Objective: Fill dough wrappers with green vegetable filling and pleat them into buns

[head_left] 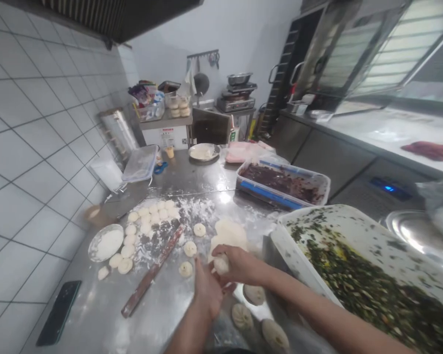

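Note:
A round filled bun [220, 264] of pale dough is between my two hands. My right hand [241, 265] has its fingers closed around the top of it. Below and to its left, my left hand [208, 292] cups it with the thumb raised; part of its fingers is hidden. Flat dough wrappers [229, 231] lie just beyond my hands. Three small pleated buns [190, 249] sit to the left. Nearer to me are three larger buns, among them a pleated bun [242, 316] and one [254, 294] partly covered by my right arm.
A rolling pin [153, 270] lies left of my hands, near floured dough pieces [155, 216] and a bowl of flour [107, 243]. A phone [59, 312] rests at the table's left edge. On the right stand a white tub [299, 265] of chopped greens and a box of dark paste [284, 182].

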The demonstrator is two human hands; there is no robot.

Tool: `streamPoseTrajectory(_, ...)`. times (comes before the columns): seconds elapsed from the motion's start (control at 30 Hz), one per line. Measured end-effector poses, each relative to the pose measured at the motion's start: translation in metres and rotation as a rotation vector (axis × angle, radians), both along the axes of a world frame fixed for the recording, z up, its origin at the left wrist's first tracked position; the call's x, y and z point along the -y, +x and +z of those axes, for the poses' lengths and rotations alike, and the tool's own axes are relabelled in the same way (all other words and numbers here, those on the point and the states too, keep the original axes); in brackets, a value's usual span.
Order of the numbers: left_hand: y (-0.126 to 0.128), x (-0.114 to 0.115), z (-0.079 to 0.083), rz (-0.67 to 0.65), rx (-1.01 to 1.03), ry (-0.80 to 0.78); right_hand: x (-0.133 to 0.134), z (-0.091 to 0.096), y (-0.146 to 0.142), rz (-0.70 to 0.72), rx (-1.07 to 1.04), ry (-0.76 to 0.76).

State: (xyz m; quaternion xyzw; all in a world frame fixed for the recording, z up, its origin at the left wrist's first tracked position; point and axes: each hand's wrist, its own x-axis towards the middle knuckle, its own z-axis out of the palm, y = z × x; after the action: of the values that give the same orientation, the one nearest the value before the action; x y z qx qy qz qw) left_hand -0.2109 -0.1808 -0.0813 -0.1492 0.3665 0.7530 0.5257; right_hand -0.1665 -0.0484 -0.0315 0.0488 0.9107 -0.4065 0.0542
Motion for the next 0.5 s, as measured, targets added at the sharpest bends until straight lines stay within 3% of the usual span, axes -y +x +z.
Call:
streamPoseTrajectory(0.1, -0.030, 0.026, -0.012, 0.124, 0.053, -0.090, -0.016, -0.034, -0.046, -0.141, 0.028, -0.057)
streamPoseTrajectory(0.27, -0.065, 0.055, -0.034, 0.196, 0.150, -0.172, -0.045, -0.094, -0.113, -0.331, 0.041, 0.014)
streamPoseTrajectory(0.5, -0.100, 0.042, -0.065, 0.164, 0.343, -0.172, -0.068, -0.144, -0.196, -0.407, -0.002, 0.072)
